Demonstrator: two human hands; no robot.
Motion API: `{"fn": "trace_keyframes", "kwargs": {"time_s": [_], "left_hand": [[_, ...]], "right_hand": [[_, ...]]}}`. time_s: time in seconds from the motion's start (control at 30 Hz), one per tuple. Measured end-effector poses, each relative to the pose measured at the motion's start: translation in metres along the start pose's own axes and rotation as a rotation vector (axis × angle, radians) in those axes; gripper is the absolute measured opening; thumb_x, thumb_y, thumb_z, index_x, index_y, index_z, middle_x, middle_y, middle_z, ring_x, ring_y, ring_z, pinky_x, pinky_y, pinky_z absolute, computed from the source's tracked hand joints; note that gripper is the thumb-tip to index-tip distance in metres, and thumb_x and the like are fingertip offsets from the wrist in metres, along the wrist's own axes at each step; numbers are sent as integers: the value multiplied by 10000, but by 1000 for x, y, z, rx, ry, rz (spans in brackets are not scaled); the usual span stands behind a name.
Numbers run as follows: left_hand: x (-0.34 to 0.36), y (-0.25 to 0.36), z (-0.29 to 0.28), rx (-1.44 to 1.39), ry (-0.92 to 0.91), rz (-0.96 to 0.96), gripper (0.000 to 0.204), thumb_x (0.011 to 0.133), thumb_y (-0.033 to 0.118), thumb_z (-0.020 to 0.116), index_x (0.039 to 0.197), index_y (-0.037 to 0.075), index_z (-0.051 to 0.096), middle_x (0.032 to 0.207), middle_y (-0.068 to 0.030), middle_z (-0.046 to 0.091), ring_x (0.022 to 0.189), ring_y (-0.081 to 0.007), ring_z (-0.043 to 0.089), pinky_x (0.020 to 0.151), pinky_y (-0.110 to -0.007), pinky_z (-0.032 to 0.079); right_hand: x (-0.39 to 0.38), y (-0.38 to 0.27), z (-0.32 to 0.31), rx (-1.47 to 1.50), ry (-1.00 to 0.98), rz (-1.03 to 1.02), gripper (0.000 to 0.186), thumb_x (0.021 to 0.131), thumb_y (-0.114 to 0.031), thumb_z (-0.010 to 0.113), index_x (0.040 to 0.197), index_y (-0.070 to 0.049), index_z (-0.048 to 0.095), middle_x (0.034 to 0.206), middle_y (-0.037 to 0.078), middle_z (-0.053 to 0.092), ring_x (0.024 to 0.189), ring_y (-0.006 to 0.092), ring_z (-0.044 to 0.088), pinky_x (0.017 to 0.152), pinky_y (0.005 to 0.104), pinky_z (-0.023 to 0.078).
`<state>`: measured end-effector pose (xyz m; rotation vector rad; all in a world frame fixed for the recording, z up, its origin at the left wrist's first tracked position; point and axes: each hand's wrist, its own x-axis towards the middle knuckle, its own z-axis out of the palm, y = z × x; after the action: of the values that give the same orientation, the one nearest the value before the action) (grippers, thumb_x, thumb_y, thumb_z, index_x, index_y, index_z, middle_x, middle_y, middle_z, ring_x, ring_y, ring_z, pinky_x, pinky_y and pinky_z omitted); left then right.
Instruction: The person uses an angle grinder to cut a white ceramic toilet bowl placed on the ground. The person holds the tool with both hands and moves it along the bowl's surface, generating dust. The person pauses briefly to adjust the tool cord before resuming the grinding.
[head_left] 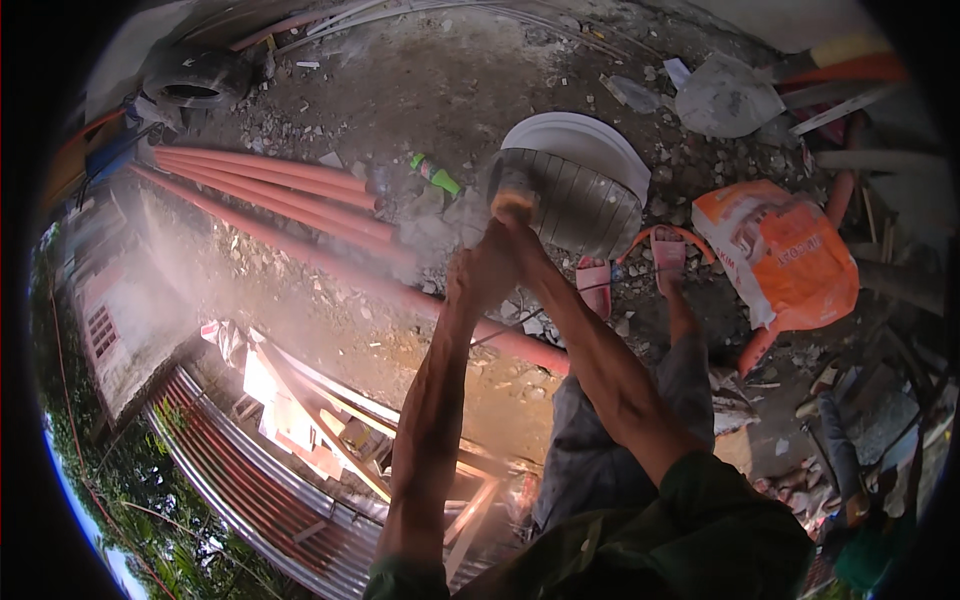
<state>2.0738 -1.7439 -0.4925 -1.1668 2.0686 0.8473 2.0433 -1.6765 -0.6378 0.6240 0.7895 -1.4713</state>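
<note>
Both my arms reach forward and meet in the middle, where dust and motion blur the fingers. My left hand (pixel 484 266) is against my right hand (pixel 514 218), and both look closed around one object. Only a short brownish-grey end (pixel 516 192) of it shows, too blurred to name. Just beyond and to the right of the hands is a grey, ribbed, rounded thing (pixel 590 208), overlapping a white round basin (pixel 590 130). I cannot tell whether the held object touches the ribbed thing.
Orange pipes (pixel 290 190) lie at left, one long pipe (pixel 420 298) running near my legs. A green bottle (pixel 435 175) is beyond them. An orange-and-white sack (pixel 780 255) lies right of my slippered feet (pixel 668 250). A tyre (pixel 195 75) sits far left; rubble covers the ground.
</note>
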Motion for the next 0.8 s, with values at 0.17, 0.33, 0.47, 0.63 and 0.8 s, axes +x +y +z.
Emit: {"fn": "trace_keyframes", "kwargs": {"time_s": [0.17, 0.33, 0.47, 0.63, 0.8], "left_hand": [[-62, -56, 20, -19, -24, -75, 652, 800, 296, 677, 1405, 277, 435, 976, -226, 710, 977, -462, 656, 821, -540, 531], [-68, -86, 35, -65, -4, -119, 517, 809, 269, 683, 1294, 240, 506, 935, -243, 697, 943, -486, 643, 774, -558, 527], [-57, -81, 46, -69, 9, -19, 462, 816, 273, 689, 1244, 227, 523, 897, -249, 692, 923, -492, 639, 747, -574, 520], [-49, -85, 45, -53, 79, 2, 588, 805, 306, 707, 1351, 245, 496, 926, -243, 700, 929, -472, 655, 767, -562, 529], [-32, -75, 37, -47, 74, 79, 684, 792, 320, 722, 1419, 251, 457, 956, -253, 701, 955, -469, 656, 796, -549, 532]], "right_hand": [[-43, 69, 16, -89, 18, -48, 270, 936, -377, 602, 1050, -136, 561, 892, 0, 563, 798, 112, 560, 706, 313, 463], [-55, 88, 18, -58, 46, 148, 277, 937, -396, 599, 1032, -141, 551, 887, 8, 559, 813, 128, 564, 717, 327, 462], [-45, 82, 0, -59, 107, 170, 295, 951, -420, 578, 1019, -133, 564, 865, 0, 571, 785, 123, 582, 698, 310, 471], [-49, 63, 17, -90, 34, 131, 329, 988, -438, 524, 987, -117, 593, 831, -23, 577, 753, 106, 596, 678, 291, 477], [-18, 64, 2, -32, 3, 69, 313, 1025, -395, 463, 913, -128, 580, 799, -34, 561, 702, 112, 575, 661, 289, 470]]}}
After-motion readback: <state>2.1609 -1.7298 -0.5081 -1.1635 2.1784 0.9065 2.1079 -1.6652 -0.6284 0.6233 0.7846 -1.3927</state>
